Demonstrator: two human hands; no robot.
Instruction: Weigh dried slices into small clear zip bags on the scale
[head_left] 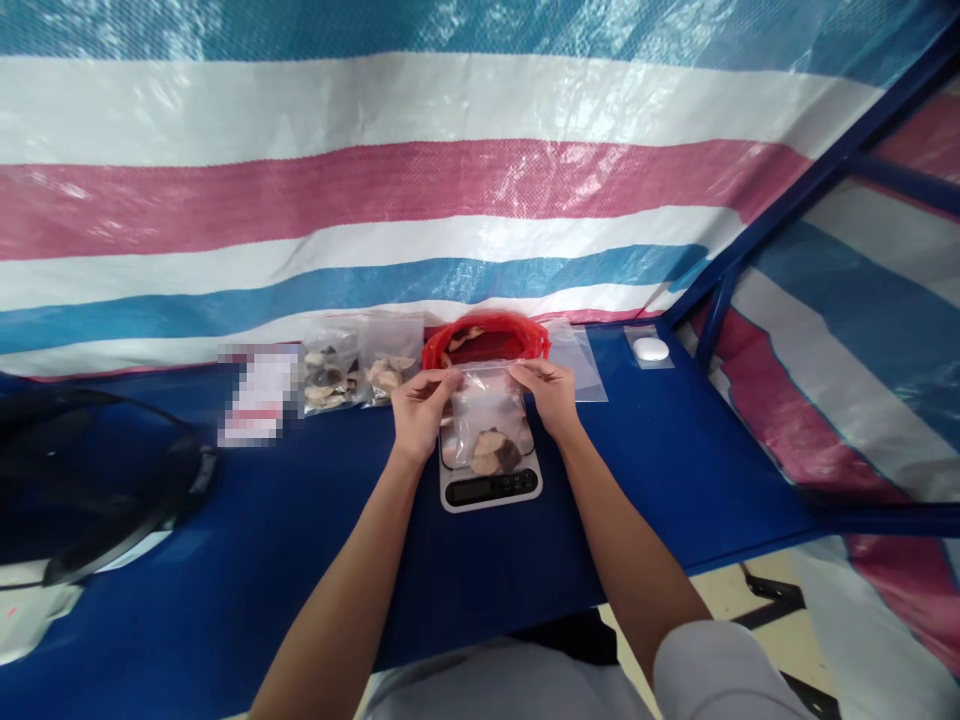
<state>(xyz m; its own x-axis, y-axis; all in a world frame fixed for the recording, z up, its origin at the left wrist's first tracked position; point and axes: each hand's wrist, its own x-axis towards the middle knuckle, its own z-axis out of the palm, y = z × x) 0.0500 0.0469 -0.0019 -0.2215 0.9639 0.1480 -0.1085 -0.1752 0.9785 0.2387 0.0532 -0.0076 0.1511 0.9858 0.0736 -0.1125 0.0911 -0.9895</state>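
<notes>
The person's left hand (421,408) pinches the upper left corner of a clear plastic bag (484,408) between thumb and fingers; the right hand (553,398) pinches the upper right corner in the same way; the inner finger surfaces are hidden, and whether the mouth of the bag is sealed cannot be told. The bag is over the plate of the white scale (491,502), with pale and dark dried slices (495,452) gathered at its bottom; whether the scale bears its weight cannot be judged; the scale's display (471,490) is dark and no reading can be made out.

Directly behind the scale stands a red bag (486,322), its front partly covered by the held bag and its contents mostly in shadow; left of the scale lie two filled bags (330,380), then a paper (259,400) obscured by pixelation; behind and right are flat clear sleeves (585,368) and, farther right, a white oval object (650,349); well left of the scale, a black object (112,480) is blurred and cut by the frame, its nature unclear.
</notes>
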